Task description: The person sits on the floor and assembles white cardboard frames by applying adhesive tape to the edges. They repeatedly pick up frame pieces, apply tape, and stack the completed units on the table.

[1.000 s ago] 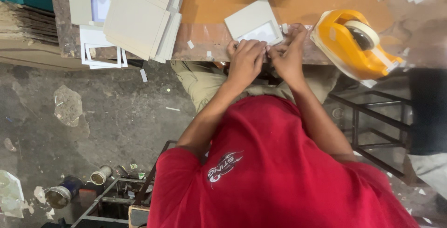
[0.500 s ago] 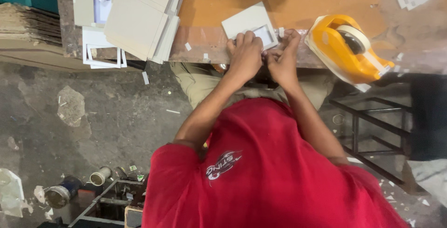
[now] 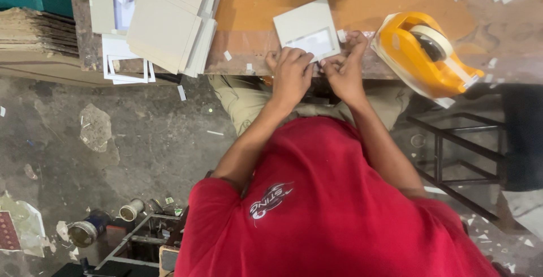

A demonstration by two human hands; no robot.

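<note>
While the view is kinda upside down, with the person's red shirt (image 3: 334, 209) filling the bottom, both hands meet at the desk (image 3: 362, 0) edge around 12 o'clock. Left hand (image 3: 292, 76) lies flat with fingers spread on the near edge of a small grey card frame (image 3: 308, 28), the grip pressing down rather than pinching. Right hand (image 3: 346, 67) has its fingertips pressed together on the frame's right corner, though I can't tell if it's pinching a bit of tape. That frame lies flat on the orange desk top, long axis running roughly 10 to 4 o'clock, its pale window on the side nearest the hands. Just to the right at 2 o'clock sits a yellow tape dispenser (image 3: 421, 53). Off at 10 o'clock there's a stack of grey boards (image 3: 169, 19). Below is a grubby concrete floor (image 3: 141, 141) with cans (image 3: 107, 223) at 8 o'clock.
</note>
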